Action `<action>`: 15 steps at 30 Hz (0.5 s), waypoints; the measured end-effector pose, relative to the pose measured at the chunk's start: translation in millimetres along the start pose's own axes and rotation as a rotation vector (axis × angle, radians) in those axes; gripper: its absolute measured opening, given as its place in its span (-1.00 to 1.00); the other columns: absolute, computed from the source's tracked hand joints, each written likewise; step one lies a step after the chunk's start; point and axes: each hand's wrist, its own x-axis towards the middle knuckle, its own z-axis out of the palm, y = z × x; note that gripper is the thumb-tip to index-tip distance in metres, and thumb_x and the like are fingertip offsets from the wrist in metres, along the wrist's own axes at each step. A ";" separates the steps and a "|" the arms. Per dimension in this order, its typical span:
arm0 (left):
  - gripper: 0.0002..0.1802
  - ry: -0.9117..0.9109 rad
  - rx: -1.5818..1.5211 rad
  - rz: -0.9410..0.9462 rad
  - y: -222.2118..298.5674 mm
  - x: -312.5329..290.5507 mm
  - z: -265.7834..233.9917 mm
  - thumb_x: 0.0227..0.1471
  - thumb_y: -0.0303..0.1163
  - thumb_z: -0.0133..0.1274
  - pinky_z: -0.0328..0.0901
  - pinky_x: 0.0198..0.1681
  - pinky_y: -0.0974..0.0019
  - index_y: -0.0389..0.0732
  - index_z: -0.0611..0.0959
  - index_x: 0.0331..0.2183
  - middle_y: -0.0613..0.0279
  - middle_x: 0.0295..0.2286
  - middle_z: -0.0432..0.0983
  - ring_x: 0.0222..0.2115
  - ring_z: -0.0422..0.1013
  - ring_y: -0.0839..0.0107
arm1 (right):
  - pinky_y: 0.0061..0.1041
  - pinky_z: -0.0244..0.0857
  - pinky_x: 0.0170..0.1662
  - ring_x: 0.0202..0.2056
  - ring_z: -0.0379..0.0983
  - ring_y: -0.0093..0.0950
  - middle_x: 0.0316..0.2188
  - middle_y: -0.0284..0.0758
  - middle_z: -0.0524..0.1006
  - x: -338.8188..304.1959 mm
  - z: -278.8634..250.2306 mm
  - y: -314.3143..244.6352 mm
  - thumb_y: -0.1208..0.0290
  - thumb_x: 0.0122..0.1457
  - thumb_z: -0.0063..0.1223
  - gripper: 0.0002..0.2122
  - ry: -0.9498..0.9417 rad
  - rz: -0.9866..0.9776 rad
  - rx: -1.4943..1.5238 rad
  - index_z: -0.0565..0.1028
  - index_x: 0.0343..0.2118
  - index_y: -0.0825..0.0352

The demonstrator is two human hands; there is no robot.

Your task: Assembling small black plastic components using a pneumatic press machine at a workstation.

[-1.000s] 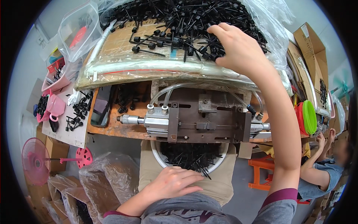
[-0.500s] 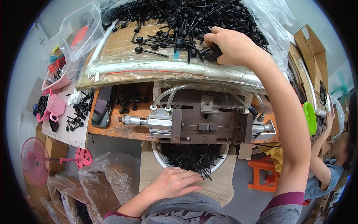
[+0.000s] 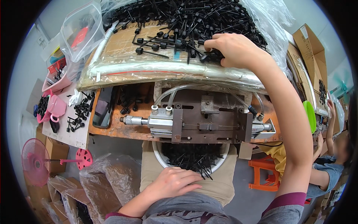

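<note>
My right hand [image 3: 233,48] reaches up onto a plastic-covered shelf and is closed on a small bunch of black plastic pin parts [image 3: 209,56] at the near edge of a big pile of the same parts [image 3: 179,18]. My left hand [image 3: 173,183] rests flat with fingers apart on my lap, beside a round white basket [image 3: 158,156] full of black parts. Between the two hands sits a metal pneumatic press fixture [image 3: 197,121] on a rusty orange bench plate [image 3: 112,128].
A dark phone [image 3: 102,106] lies on the plate's left side. Pink cups [image 3: 56,108] and loose black parts sit on a board at left. A pink fan [image 3: 37,162] and plastic bags [image 3: 108,179] stand below. Another person [image 3: 328,164] sits at right near an orange stool [image 3: 264,173].
My right hand has drawn back from deep in the pile toward the shelf's near edge and closed on some parts. My left hand has stayed on my lap.
</note>
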 end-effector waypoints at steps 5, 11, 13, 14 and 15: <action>-0.78 -0.001 0.005 -0.006 1.7 2.1 0.2 -0.06 -0.25 0.30 0.44 -0.47 0.40 -0.19 0.73 -0.39 0.29 -0.41 0.66 -0.52 0.57 0.39 | -0.25 0.40 -0.12 -0.14 0.50 -0.22 -0.25 -0.27 0.53 -0.4 -4.0 1.4 0.56 -0.18 0.24 -0.64 -0.043 0.065 0.056 0.49 -0.22 0.26; -0.77 -0.012 0.006 -0.007 2.1 2.9 1.1 -0.07 -0.25 0.31 0.44 -0.46 0.40 -0.19 0.73 -0.40 0.28 -0.42 0.66 -0.51 0.58 0.39 | -0.29 0.43 -0.14 -0.19 0.54 -0.26 -0.33 -0.25 0.60 2.4 -8.7 -7.4 0.40 -0.15 0.21 -0.74 -0.027 0.130 0.035 0.58 -0.31 0.27; -0.78 -0.016 0.006 0.000 3.5 3.9 1.5 -0.07 -0.25 0.31 0.44 -0.46 0.40 -0.19 0.73 -0.40 0.28 -0.42 0.66 -0.51 0.58 0.39 | -0.32 0.49 -0.25 -0.29 0.61 -0.28 -0.39 -0.25 0.64 5.1 -3.1 -3.8 0.45 -0.20 0.19 -0.76 0.054 0.131 0.015 0.63 -0.35 0.26; -0.78 -0.011 0.003 0.000 3.6 3.9 0.9 -0.07 -0.25 0.31 0.45 -0.46 0.40 -0.19 0.73 -0.40 0.28 -0.42 0.67 -0.51 0.58 0.39 | -0.31 0.50 -0.27 -0.33 0.61 -0.27 -0.42 -0.24 0.65 4.7 -3.2 -5.9 0.45 -0.18 0.20 -0.80 0.138 0.107 0.008 0.64 -0.40 0.27; -0.78 -0.007 0.001 0.001 3.6 3.9 0.3 -0.07 -0.25 0.31 0.45 -0.46 0.40 -0.19 0.73 -0.40 0.28 -0.42 0.67 -0.50 0.58 0.39 | -0.32 0.48 -0.22 -0.28 0.59 -0.27 -0.39 -0.24 0.64 5.6 -6.9 -7.2 0.44 -0.16 0.21 -0.80 0.079 0.154 0.024 0.63 -0.39 0.29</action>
